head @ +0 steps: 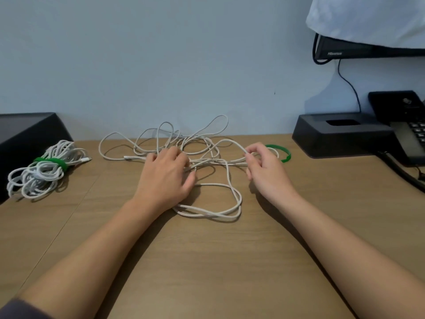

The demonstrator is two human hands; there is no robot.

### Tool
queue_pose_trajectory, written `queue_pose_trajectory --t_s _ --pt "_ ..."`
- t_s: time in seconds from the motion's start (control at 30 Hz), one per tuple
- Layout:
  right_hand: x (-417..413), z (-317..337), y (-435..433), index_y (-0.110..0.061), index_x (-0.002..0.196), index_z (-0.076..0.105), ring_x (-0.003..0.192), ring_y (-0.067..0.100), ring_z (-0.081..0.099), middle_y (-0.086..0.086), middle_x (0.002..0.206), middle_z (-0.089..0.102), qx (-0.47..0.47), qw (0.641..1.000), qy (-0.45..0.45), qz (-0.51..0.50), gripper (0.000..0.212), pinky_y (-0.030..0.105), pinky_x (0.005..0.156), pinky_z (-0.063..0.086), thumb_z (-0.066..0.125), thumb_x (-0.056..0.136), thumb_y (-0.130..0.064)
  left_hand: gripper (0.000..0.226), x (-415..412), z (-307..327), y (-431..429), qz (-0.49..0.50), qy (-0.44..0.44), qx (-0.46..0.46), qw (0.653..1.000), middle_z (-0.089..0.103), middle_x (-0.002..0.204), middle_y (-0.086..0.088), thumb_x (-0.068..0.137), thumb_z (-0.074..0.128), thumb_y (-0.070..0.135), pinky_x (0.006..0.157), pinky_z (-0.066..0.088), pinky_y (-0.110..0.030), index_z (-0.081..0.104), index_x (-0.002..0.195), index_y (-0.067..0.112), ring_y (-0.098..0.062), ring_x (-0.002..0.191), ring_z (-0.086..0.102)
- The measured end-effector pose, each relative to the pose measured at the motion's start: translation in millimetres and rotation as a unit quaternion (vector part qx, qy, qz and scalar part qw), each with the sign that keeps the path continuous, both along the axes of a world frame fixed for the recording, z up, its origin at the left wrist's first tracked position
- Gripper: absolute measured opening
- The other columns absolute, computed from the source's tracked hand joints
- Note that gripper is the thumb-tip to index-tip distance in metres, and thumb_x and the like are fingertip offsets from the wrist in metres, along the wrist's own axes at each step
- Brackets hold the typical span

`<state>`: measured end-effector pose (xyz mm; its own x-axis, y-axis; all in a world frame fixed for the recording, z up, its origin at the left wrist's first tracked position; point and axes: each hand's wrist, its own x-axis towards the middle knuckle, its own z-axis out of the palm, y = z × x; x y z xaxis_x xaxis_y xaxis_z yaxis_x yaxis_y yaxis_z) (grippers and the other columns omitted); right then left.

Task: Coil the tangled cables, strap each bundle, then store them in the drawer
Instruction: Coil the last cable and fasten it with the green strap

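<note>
Head cam: tangled white cable [213, 160] sits mid-desk at 12 o'clock. Right hand [264, 169] pinches a loop. Left hand [165, 176] covers the knot, can't tell if it's gripping. Yank now and the tangle probably cinches tighter, maybe snagging the green strap [286, 155] at 2 o'clock.

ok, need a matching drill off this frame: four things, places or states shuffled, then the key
Things:
1. bundle
2. cable
3. loose strap
4. phone

Places or states:
A. far right edge
B. left, tied with a green band
C. centre, tangled
D. right of centre, lying open

Pairs: 1-B, 2-C, 3-D, 4-A
</note>
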<state>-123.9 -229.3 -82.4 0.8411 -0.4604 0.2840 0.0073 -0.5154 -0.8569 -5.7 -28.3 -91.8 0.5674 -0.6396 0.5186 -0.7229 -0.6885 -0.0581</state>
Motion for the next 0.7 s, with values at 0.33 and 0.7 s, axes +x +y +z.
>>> queue_pose_trajectory --t_s 0.33,0.7 --pt "-3 16 5 -0.023 0.099 0.049 0.044 0.008 0.024 -0.009 0.054 0.033 0.211 0.960 -0.176 0.059 0.015 0.021 0.040 0.019 0.036 0.106 -0.021 0.013 6 8 -36 -0.061 0.238 -0.234 0.941 0.063 0.079 0.005 0.098 0.053 0.024 0.068 0.043 -0.034 0.061 0.089 0.019 -0.017 0.076 0.058" --pt "17 14 9 -0.023 0.102 0.045 0.046 0.009 0.024 -0.007 0.057 0.034 0.303 0.935 -0.167 0.076 0.013 0.031 0.047 0.013 0.032 0.107 -0.024 0.009 -2 5 -32 -0.105 0.238 -0.154 0.953 0.058 0.077 0.015 0.089 0.061 0.035 0.086 0.046 -0.044 0.063 0.083 0.029 -0.002 0.075 0.053"
